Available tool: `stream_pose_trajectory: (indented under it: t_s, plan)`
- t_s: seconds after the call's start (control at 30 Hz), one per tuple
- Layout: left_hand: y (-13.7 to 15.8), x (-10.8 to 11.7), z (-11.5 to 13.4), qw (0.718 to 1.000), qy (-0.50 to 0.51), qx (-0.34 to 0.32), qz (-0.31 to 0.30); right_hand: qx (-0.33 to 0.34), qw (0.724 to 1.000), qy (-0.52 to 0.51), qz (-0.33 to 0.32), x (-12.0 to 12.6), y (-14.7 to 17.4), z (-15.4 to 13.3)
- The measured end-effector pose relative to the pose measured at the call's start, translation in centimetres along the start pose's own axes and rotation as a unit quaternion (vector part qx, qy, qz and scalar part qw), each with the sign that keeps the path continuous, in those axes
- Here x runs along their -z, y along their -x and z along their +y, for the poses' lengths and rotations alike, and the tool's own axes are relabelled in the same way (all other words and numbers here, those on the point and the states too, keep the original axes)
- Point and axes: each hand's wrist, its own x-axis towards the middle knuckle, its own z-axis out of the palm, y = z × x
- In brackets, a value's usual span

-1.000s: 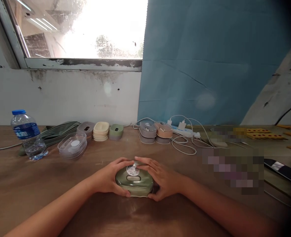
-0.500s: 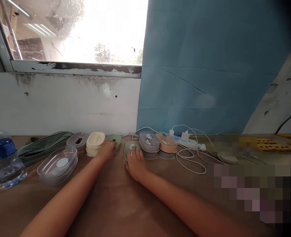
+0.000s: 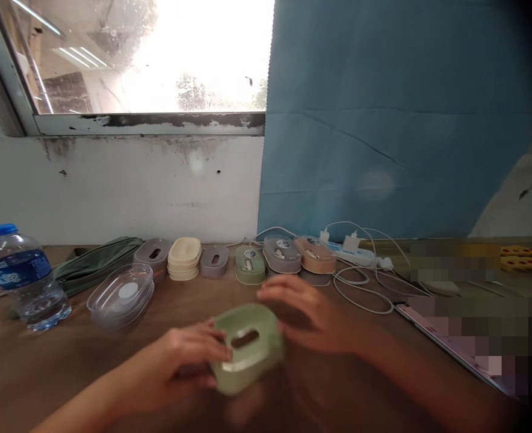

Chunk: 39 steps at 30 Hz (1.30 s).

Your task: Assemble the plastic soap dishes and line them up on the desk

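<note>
A light green plastic box [image 3: 254,356] with an oval slot in its top is tilted above the brown table. My left hand [image 3: 187,355] grips its left side, fingers over the top. At its right edge my right hand [image 3: 309,316] has its fingers apart; whether the thumb touches the box cannot be made out. Behind stands a closed green box [image 3: 250,264] with a round label, beside a grey labelled box [image 3: 282,254] and a pinkish-orange one [image 3: 315,255]. Further left are a small slotted grey box [image 3: 214,261] and stacked cream lids [image 3: 184,258].
Clear plastic covers [image 3: 124,297] lie at the left, near a water bottle [image 3: 24,276] and a dark green bag [image 3: 97,261]. Another slotted grey box [image 3: 152,255] stands behind. A power strip [image 3: 354,255] with loose white cables [image 3: 365,310] sits back right. A phone-like slab [image 3: 451,343] lies far right.
My left hand has brought the green slotted box from the back toward me, exposing a small grey box there. My right hand has left the labelled green box and come nearer.
</note>
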Motion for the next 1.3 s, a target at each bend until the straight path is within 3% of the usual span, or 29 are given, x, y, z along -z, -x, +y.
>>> stream_pose_trajectory:
  t_s: [0.07,0.17,0.23,0.33,0.37,0.43,0.57,0.7,0.8,0.93,1.03,1.1,1.2,1.3]
  plan:
    - [0.8,-1.5,1.7,0.996,0.038,-0.022,-0.079,0.039,0.995,-0.061,-0.073,0.2,2.7,-1.9]
    - [0.7,-2.9,2.4,0.993,0.044,-0.032,-0.109,0.027,0.987,-0.086,-0.134,-0.7,5.3,-4.0]
    - [0.1,-2.7,1.7,0.996,0.012,-0.044,-0.079,0.006,0.986,-0.083,-0.143,-1.3,6.1,-4.7]
    - [-1.8,-0.3,-1.6,0.994,-0.101,-0.017,0.043,-0.017,0.989,-0.063,-0.134,-1.9,6.5,-4.7]
    - [-2.7,0.8,-3.1,0.983,-0.15,0.018,0.101,-0.022,0.99,-0.052,-0.131,-2.0,6.5,-4.7]
    - [-4.6,3.0,-6.4,0.937,-0.261,0.147,0.181,-0.033,0.991,-0.03,-0.129,-2.3,6.6,-4.5]
    - [-7.3,5.1,-11.9,0.901,-0.301,0.245,0.193,-0.066,0.993,-0.013,-0.101,-3.0,6.9,-4.4]
    - [-7.5,5.0,-13.6,0.895,-0.297,0.269,0.197,-0.084,0.991,-0.033,-0.1,-3.7,7.5,-3.8]
    - [-6.8,5.3,-12.0,0.9,-0.273,0.25,0.229,-0.025,0.994,-0.055,-0.087,-3.9,8.0,-3.1]
    - [-4.9,4.1,-6.8,0.929,-0.208,0.188,0.243,0.017,0.994,-0.06,0.092,-3.5,8.6,-2.2]
    - [-2.8,0.5,-2.6,0.969,-0.13,0.129,0.167,-0.023,0.968,-0.076,0.236,-2.8,8.5,-2.1]
    - [-1.3,-2.4,-0.8,0.988,-0.067,0.087,0.108,-0.047,0.952,-0.089,0.288,-2.5,8.3,-2.0]
    - [0.6,-5.6,0.4,0.999,0.015,0.021,0.03,-0.06,0.948,-0.107,0.293,-2.9,8.0,-2.0]
    - [1.9,-6.5,0.6,1.0,0.027,0.009,-0.007,-0.072,0.958,-0.136,0.242,-4.1,7.9,-2.2]
